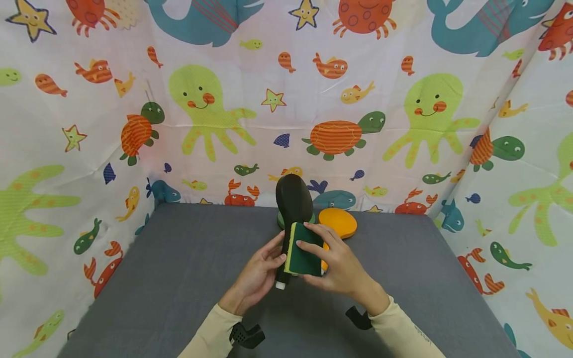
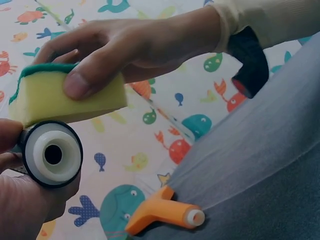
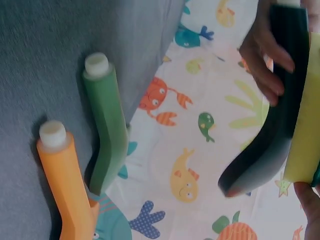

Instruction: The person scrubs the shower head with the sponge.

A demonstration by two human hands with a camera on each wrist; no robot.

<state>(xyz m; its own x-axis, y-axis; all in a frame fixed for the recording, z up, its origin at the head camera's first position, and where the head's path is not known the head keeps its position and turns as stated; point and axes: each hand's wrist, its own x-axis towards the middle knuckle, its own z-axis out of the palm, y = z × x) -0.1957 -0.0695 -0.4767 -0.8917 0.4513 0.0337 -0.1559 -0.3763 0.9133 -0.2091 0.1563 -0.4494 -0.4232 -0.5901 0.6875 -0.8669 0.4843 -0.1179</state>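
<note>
A black shower head (image 1: 293,196) is held up over the table, its head end pointing away and its white threaded end toward me. My left hand (image 1: 256,275) grips it by the handle. My right hand (image 1: 343,266) pinches a sponge (image 1: 308,267), yellow with a green scouring side. The sponge's yellow side lies against the handle, as the right wrist view also shows. In the left wrist view, the hollow connector (image 2: 53,154) of the handle faces the camera, just below the sponge.
Behind the hands, an orange shower head (image 1: 338,222) and a green shower head (image 3: 107,127) lie on the grey table (image 1: 197,258). A curtain (image 1: 250,119) printed with sea animals stands around the table's back and sides.
</note>
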